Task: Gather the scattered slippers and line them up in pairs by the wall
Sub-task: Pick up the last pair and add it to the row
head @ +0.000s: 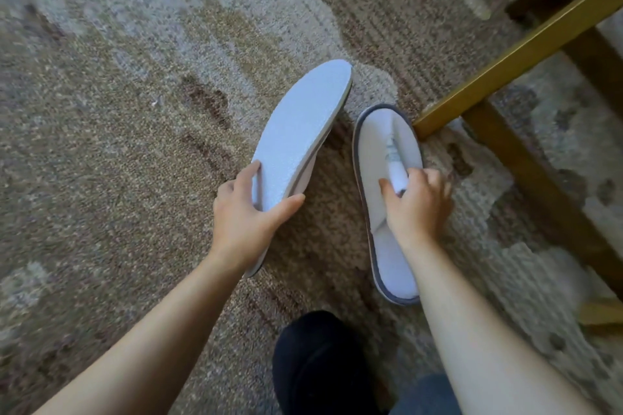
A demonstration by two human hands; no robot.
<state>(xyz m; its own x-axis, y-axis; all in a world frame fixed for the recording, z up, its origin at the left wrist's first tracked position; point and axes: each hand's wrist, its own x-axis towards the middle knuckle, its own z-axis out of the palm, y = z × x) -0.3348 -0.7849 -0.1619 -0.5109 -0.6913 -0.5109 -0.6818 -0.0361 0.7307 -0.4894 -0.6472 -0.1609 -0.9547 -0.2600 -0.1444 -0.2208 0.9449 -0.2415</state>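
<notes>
A mottled carpet [141, 152] in browns and greys is covering the whole floor, its pile looking short and speckled. A white slipper [387, 199] with a grey rim is lying sole-down on it, toe pointing away from the person, and its toe end is sitting just beside the foot of a gold metal leg [505, 61] that is slanting down to the carpet. Dark wooden furniture legs [526, 158] are standing on the carpet to the right of that, and a foot in a black sock [320, 364] is resting on it at the bottom edge of the view.
</notes>
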